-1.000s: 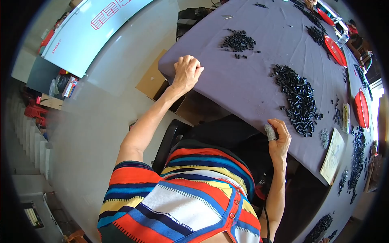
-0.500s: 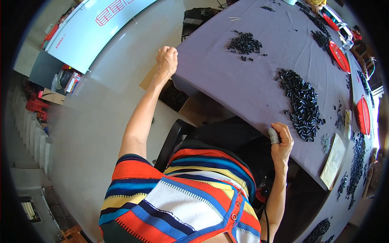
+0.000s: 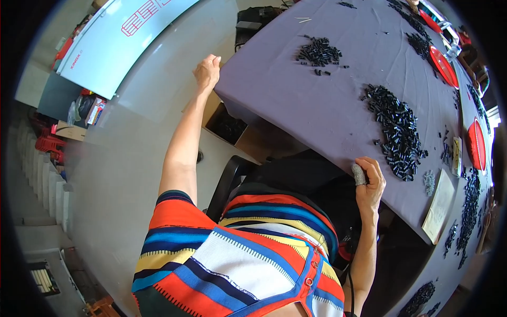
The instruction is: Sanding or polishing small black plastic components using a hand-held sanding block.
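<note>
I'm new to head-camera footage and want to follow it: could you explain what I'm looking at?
There is no machine here: a person works bare-handed. The view comes from a fisheye camera worn on their head, looking down, so straight edges bend. The left hand is out past the corner of the cloth-covered table; the right hand is at its near edge, a grey wrap on one digit. I cannot tell whether either holds anything. On the cloth lie a large pile of short black pieces, a smaller black pile, and a pale board.
</note>
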`<state>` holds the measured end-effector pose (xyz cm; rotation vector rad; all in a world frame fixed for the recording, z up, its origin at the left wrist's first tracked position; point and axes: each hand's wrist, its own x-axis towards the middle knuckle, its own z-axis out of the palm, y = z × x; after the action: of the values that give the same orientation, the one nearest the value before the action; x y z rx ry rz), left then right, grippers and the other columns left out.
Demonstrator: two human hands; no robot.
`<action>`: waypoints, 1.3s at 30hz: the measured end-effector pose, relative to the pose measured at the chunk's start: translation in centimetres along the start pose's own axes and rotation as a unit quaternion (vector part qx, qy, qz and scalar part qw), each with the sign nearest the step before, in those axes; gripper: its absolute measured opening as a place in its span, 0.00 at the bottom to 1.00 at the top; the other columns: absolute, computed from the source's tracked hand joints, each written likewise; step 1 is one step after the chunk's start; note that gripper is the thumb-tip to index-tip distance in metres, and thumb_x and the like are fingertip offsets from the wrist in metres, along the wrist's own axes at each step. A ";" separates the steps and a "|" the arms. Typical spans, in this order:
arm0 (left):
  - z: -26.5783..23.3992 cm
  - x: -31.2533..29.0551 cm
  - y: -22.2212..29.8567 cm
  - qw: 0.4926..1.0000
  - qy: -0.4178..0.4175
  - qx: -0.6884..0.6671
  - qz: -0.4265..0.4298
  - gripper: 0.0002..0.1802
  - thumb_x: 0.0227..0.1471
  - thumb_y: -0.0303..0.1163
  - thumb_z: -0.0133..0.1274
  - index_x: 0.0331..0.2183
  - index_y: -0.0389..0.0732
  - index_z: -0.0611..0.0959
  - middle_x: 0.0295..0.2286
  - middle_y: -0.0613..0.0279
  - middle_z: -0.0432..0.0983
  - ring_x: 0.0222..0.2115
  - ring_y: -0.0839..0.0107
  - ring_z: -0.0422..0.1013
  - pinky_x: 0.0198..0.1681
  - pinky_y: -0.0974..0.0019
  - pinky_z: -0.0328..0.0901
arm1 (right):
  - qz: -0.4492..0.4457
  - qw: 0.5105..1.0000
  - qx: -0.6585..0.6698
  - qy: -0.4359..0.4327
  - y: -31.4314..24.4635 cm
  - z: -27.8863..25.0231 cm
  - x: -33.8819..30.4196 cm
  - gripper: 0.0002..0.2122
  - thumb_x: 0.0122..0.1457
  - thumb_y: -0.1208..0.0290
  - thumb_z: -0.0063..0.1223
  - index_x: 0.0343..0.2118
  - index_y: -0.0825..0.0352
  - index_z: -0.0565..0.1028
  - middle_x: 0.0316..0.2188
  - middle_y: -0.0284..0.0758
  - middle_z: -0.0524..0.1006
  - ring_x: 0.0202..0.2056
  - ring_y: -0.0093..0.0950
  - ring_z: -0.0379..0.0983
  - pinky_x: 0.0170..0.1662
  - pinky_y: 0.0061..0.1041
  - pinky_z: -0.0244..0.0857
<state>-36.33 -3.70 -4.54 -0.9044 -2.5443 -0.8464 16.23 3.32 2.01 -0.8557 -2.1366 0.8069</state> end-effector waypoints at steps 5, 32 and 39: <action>-1.2 -0.3 1.1 0.972 0.097 0.109 0.184 0.09 0.53 0.40 0.50 0.26 0.47 0.80 0.24 0.59 0.78 0.29 0.55 0.73 0.35 0.47 0.59 | -0.027 1.000 0.008 0.000 0.2 -0.2 0.1 0.11 0.44 0.86 0.52 0.33 0.70 0.75 0.33 0.39 0.75 0.36 0.38 0.73 0.41 0.26 0.66; 10.5 -11.1 41.0 0.790 -0.317 -0.323 0.413 0.16 0.53 0.36 0.52 0.43 0.39 0.80 0.45 0.52 0.74 0.47 0.59 0.70 0.52 0.62 0.62 | -0.012 0.995 0.097 0.000 1.7 -1.3 0.0 0.12 0.45 0.86 0.52 0.34 0.70 0.76 0.33 0.40 0.75 0.34 0.38 0.74 0.38 0.28 0.68; 8.6 -14.8 39.3 0.780 -0.228 -0.303 0.498 0.19 0.54 0.35 0.50 0.47 0.38 0.77 0.49 0.46 0.69 0.53 0.50 0.62 0.56 0.55 0.57 | -0.027 0.996 0.082 0.001 1.7 -1.1 -0.1 0.11 0.46 0.85 0.53 0.34 0.71 0.76 0.32 0.40 0.76 0.33 0.37 0.75 0.37 0.27 0.67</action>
<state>-0.32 19.32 -1.30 -2.5711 -1.5409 -1.1229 17.72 4.60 1.32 -0.7099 -2.0501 0.9396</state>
